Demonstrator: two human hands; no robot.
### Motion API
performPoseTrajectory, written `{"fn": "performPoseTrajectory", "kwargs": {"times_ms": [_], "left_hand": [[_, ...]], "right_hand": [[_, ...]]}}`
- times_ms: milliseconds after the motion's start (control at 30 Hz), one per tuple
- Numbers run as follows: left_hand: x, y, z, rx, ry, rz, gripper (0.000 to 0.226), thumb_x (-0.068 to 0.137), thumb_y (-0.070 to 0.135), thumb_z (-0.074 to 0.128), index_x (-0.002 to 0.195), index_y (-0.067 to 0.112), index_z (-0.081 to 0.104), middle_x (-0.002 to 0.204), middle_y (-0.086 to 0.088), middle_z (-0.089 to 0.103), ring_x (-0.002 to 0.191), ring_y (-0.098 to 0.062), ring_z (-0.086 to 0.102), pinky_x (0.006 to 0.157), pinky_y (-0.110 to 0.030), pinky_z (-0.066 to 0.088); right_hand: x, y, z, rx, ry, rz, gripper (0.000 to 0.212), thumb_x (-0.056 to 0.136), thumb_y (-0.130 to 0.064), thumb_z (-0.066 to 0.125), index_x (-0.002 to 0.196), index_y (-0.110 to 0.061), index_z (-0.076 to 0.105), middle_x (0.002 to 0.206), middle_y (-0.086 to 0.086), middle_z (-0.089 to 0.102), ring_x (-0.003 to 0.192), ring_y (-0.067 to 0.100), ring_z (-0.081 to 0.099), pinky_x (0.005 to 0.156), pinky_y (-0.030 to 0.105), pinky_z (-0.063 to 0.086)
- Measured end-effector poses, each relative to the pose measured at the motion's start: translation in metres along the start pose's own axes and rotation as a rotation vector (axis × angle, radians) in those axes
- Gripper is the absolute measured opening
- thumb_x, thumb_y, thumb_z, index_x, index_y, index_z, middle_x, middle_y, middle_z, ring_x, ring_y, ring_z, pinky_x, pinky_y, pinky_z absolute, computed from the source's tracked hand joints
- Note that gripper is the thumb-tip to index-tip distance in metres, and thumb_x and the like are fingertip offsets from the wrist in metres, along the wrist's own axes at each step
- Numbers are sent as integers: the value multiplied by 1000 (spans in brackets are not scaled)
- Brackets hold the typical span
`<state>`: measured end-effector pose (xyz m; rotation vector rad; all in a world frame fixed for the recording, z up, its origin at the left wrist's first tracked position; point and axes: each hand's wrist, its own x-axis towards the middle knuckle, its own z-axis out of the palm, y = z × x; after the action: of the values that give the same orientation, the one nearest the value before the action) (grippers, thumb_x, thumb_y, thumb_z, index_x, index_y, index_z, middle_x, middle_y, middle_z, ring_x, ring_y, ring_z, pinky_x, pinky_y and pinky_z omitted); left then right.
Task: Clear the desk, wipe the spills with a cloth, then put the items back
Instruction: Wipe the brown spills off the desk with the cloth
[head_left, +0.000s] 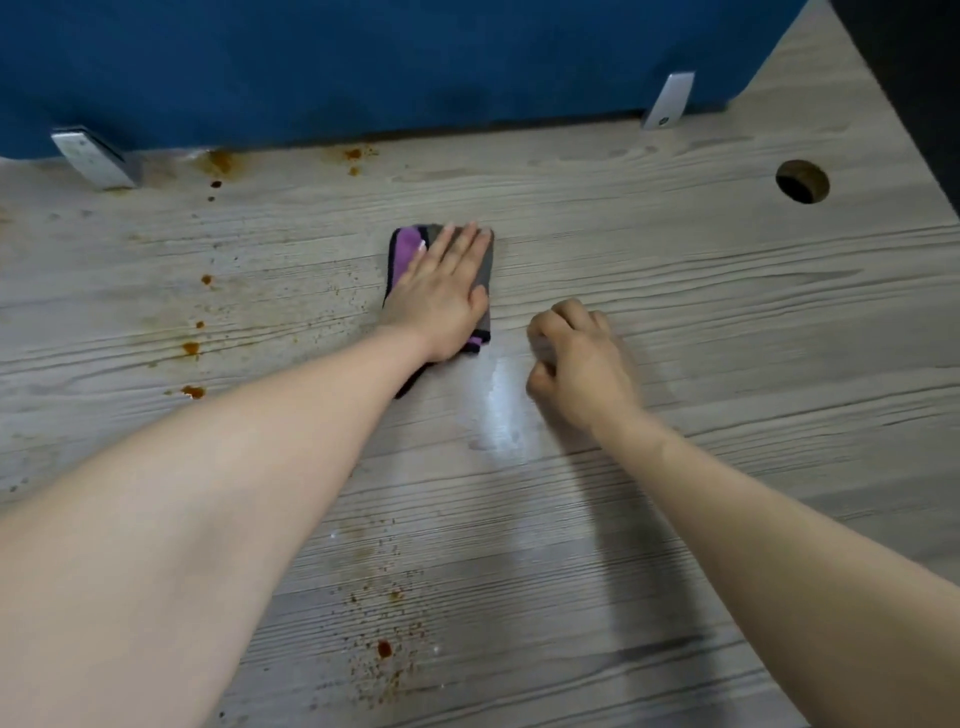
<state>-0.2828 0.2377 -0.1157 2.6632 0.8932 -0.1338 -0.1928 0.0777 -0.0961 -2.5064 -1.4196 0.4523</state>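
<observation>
A folded purple and grey cloth (406, 249) lies on the pale wood-grain desk (675, 291), a little back of centre. My left hand (441, 296) presses flat on it with straight fingers. My right hand (576, 364) rests on the desk just right of the cloth, fingers curled, holding nothing. Brown-orange spill spots (192, 349) run down the left part of the desk, more of these spots (384, 647) lie near the front, and stains (223, 162) sit along the back edge. A wet shiny streak (501, 410) lies between my hands.
A blue partition (363, 62) stands along the back of the desk, held by two metal brackets (96, 156) (667, 101). A round cable hole (802, 181) is at the back right. The desk's right edge slants away beside a dark area.
</observation>
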Motion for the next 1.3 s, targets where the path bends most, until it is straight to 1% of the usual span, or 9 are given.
{"fn": "performPoseTrajectory", "kwargs": {"times_ms": [100,333,533,700,800,933,1033,1200,1300], "left_hand": [[-10,16,6,-19,17,-36,61,99,28,25,152,20,-4,159,4,-9,146,-12,-11,115,-31,-9],[-19,3,8,16,-27,183,59,101,33,25,151,25,-6,159,8,-8,145,-8,-12,115,-29,-9],[25,-2,-3,-13,38,-71,60,98,29,25,152,21,-1,160,4,-5,146,-14,-6,117,-32,-5],[9,7,-1,-34,7,-17,61,100,29,26,152,18,-4,160,2,-9,146,-14,-11,117,-33,-7],[-15,9,3,17,75,73,60,102,36,24,151,20,-7,158,6,-14,145,-11,-14,116,-29,-8],[-19,1,6,-1,20,-20,62,101,41,19,151,17,-10,157,2,-18,144,-12,-18,116,-29,-9],[6,-2,-1,-12,-42,-19,61,101,39,20,151,19,-11,157,3,-20,144,-12,-19,116,-31,-8],[42,6,-13,-35,-42,-151,61,102,35,20,151,17,-11,157,1,-20,144,-15,-19,115,-31,-10],[28,12,-9,-33,-44,-122,62,101,33,22,151,16,-11,157,-1,-20,144,-16,-19,114,-30,-11]], "right_hand": [[-1,0,3,9,17,10,33,78,-16,58,111,-15,57,116,4,49,104,27,44,80,40,45],[-2,1,6,33,30,3,34,77,-15,60,110,-14,58,115,6,51,103,29,45,81,43,45],[-1,-2,6,49,28,23,32,77,-11,58,109,-12,58,114,6,49,102,28,43,83,41,43],[0,-3,7,28,29,36,33,75,-12,59,108,-12,57,113,7,50,99,30,43,83,41,43],[3,-4,4,-4,8,38,35,76,-14,59,111,-14,56,115,5,49,103,29,43,85,42,43],[9,-5,2,-29,-1,30,30,77,-15,60,107,-13,57,112,6,50,103,30,44,84,38,41],[19,-6,-4,-68,-41,12,23,80,-18,59,102,-16,57,109,3,50,103,26,45,84,36,41],[38,-6,-15,-105,-102,-33,31,84,-20,59,115,-18,55,119,3,46,111,26,43,83,32,38],[48,-3,-16,-63,-54,-16,27,85,-16,58,111,-15,59,115,5,50,109,27,46,81,33,41]]}}
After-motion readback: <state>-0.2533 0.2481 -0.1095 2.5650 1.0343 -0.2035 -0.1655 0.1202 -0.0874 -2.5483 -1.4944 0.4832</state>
